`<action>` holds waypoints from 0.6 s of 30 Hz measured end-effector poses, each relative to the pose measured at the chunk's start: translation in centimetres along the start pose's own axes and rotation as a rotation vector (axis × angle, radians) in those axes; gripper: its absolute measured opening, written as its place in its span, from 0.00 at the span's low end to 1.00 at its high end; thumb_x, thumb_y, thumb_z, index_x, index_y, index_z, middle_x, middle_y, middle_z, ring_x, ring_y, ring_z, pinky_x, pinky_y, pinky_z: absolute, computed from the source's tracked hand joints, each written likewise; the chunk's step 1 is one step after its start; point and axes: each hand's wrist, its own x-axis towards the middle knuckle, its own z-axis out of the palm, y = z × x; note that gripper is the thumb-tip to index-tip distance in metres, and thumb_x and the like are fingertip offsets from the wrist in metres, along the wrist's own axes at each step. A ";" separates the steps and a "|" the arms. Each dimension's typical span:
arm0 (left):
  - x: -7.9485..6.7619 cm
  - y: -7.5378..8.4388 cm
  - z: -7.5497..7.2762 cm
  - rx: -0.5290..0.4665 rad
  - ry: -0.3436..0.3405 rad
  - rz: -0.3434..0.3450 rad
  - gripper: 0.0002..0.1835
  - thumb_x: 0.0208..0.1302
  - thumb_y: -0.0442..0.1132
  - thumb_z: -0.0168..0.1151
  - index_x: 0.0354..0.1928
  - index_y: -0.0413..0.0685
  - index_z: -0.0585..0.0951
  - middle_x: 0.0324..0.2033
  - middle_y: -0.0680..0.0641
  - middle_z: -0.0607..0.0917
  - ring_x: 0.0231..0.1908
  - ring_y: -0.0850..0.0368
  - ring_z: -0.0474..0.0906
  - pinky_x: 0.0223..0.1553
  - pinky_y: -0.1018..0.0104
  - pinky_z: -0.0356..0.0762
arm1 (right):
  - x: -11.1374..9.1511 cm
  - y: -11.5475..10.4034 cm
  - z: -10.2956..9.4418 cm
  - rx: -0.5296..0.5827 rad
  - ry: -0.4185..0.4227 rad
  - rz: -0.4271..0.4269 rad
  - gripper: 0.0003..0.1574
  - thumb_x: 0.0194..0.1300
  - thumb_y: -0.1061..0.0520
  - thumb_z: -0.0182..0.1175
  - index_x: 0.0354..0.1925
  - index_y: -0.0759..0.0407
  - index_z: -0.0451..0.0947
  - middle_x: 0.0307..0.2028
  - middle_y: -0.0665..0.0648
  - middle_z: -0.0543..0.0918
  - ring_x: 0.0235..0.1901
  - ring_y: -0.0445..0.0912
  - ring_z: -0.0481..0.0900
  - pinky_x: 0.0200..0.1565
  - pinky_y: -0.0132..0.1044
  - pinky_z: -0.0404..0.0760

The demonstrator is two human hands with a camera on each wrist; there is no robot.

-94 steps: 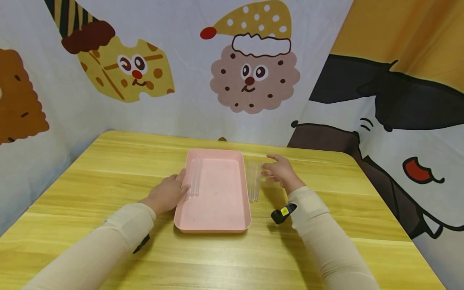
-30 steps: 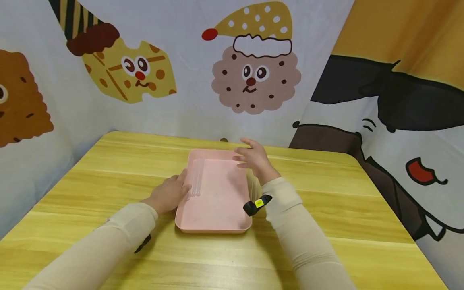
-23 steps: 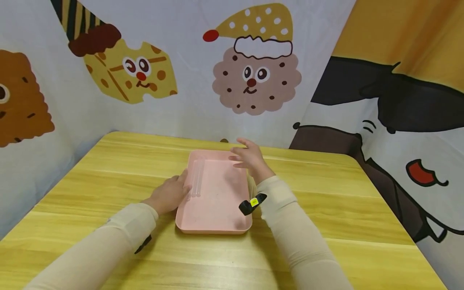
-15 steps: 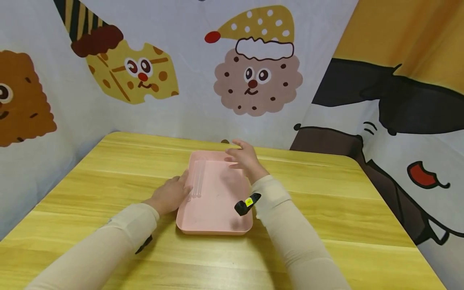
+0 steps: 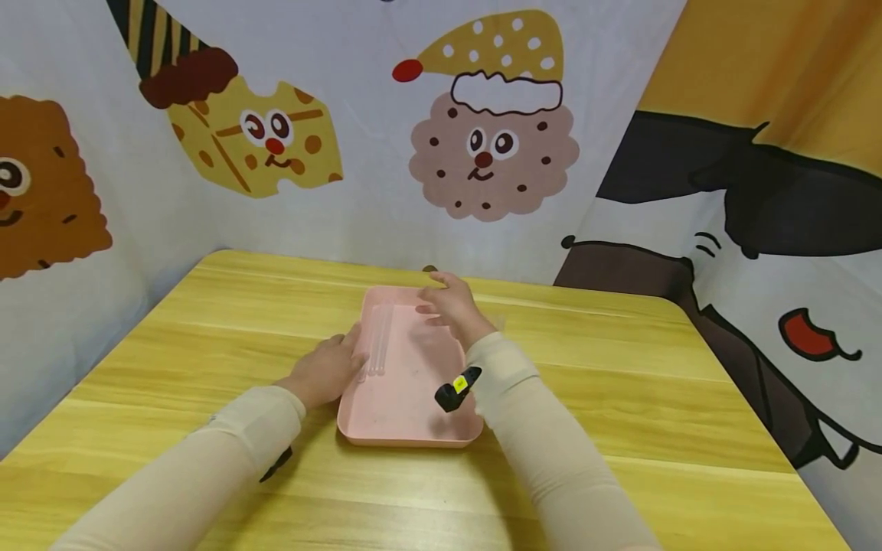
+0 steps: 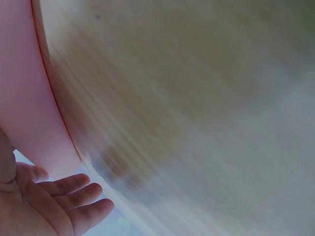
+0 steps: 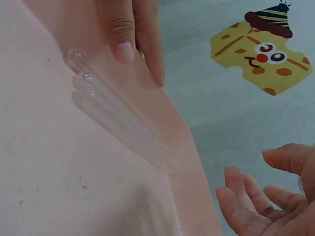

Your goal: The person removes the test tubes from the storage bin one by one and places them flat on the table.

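A shallow pink tray (image 5: pixel 406 417) lies on the wooden table. My left hand (image 5: pixel 324 373) grips its left wall, thumb inside and fingers outside; the left wrist view shows those fingers (image 6: pixel 76 199) beside the tray's outer side. Clear round-ended tubes, like test tubes (image 5: pixel 380 340), lie side by side along the left inner wall; three show in the right wrist view, close to my left thumb (image 7: pixel 122 37). Above the tray's far right part hovers my right hand (image 5: pixel 452 308), fingers spread and loosely bent, holding nothing. A faint clear tube end (image 5: pixel 499 324) shows behind the right wrist.
The wooden table (image 5: pixel 620 398) stretches out on both sides of the tray. A cartoon-printed cloth (image 5: pixel 372 222) hangs behind its back edge and at the sides. My right forearm (image 5: pixel 544 444) hides the table right of the tray.
From beside the clear tubes right of the tray, my right hand has moved left over the tray, its forearm now covering most of those tubes. My left hand stays on the tray's left wall.
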 end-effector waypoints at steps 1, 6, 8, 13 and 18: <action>0.0 0.0 0.0 -0.001 0.001 -0.001 0.33 0.77 0.47 0.42 0.74 0.34 0.50 0.60 0.24 0.69 0.60 0.31 0.68 0.53 0.39 0.73 | 0.0 0.1 0.1 0.003 -0.005 0.003 0.35 0.68 0.61 0.58 0.71 0.54 0.61 0.61 0.63 0.75 0.49 0.57 0.82 0.52 0.52 0.79; 0.0 0.0 -0.1 0.007 0.011 0.008 0.33 0.77 0.46 0.42 0.73 0.33 0.51 0.60 0.24 0.69 0.59 0.31 0.69 0.54 0.40 0.73 | 0.3 0.4 0.5 -0.023 -0.013 0.013 0.36 0.68 0.61 0.58 0.71 0.54 0.62 0.59 0.63 0.77 0.49 0.56 0.82 0.50 0.50 0.81; 0.0 -0.1 -0.1 0.012 0.012 0.013 0.33 0.77 0.46 0.42 0.73 0.33 0.51 0.60 0.24 0.69 0.59 0.31 0.69 0.54 0.40 0.73 | 0.4 0.5 0.7 -0.046 -0.007 0.024 0.35 0.67 0.60 0.58 0.71 0.54 0.62 0.58 0.62 0.78 0.48 0.55 0.83 0.48 0.48 0.82; 0.1 -0.1 0.0 0.015 0.009 0.009 0.33 0.77 0.46 0.42 0.74 0.33 0.51 0.59 0.24 0.70 0.58 0.31 0.70 0.53 0.40 0.74 | 0.5 0.9 1.1 -0.093 0.016 0.051 0.35 0.65 0.57 0.61 0.69 0.51 0.66 0.57 0.59 0.79 0.43 0.50 0.85 0.43 0.45 0.84; 0.1 -0.1 0.0 0.008 0.005 -0.004 0.33 0.76 0.47 0.42 0.74 0.35 0.51 0.60 0.25 0.69 0.59 0.31 0.69 0.53 0.39 0.73 | 0.4 1.3 1.7 -0.094 -0.016 0.039 0.36 0.66 0.57 0.60 0.70 0.55 0.63 0.58 0.60 0.78 0.45 0.53 0.84 0.46 0.47 0.83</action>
